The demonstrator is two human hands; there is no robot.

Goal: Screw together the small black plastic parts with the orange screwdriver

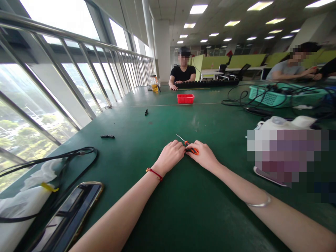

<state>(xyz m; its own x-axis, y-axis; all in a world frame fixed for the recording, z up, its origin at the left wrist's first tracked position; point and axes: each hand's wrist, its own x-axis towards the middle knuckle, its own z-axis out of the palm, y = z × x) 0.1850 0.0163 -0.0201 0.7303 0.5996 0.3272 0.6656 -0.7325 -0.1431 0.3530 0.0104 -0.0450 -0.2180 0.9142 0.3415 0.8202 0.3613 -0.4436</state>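
Note:
Both my hands rest together on the green table point(162, 217), a little ahead of me. My right hand point(203, 155) is closed around the orange and black handle of a small screwdriver point(188, 145), whose thin metal shaft points away to the upper left. My left hand point(170, 155) has its fingers curled and touches the same handle from the left side; a red string is tied round that wrist. What lies under the fingertips is hidden.
A phone point(69, 218) lies at the near left beside black cable point(78, 154) and a white bag point(23, 203). Small black parts point(107, 136) point(146, 112) lie further out. A red tray point(185, 98), a jar point(154, 83), a teal basket point(273, 96) and two seated people are beyond.

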